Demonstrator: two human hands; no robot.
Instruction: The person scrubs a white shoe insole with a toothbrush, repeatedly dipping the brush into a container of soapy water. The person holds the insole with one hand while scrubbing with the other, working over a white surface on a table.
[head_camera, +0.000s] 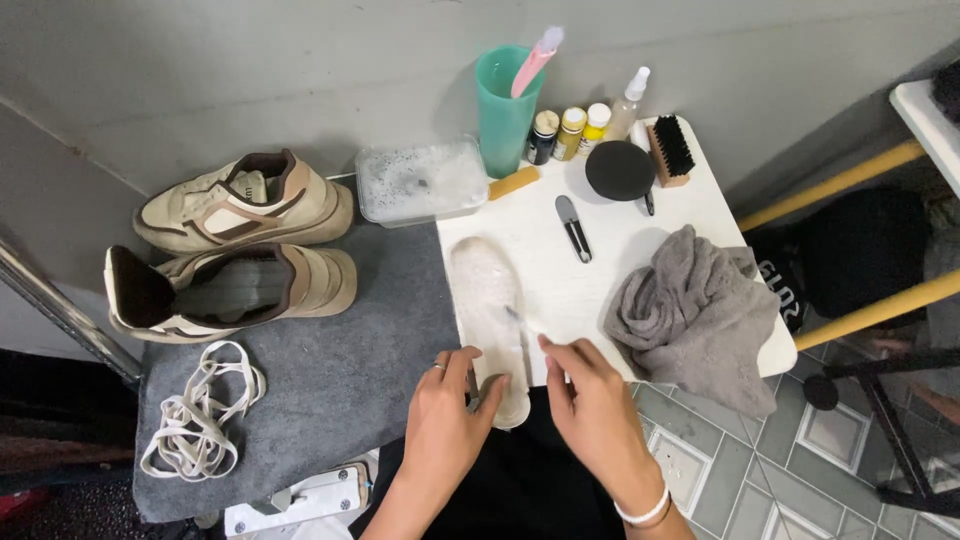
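My left hand (447, 405) pinned the soapy white insole (489, 320), which seemed light, floppy and slippery, at its heel, while my right hand (590, 405) gripped a small brush (516, 318).

Single view, head-mounted, looking steeply down and forward at the white tabletop (640, 250) from close range. Wall fills the top of the frame, tiled floor (740, 470) the lower right, grey mat (340, 370) centre-left. Both forearms enter from the bottom edge. No second view, so no overlap.
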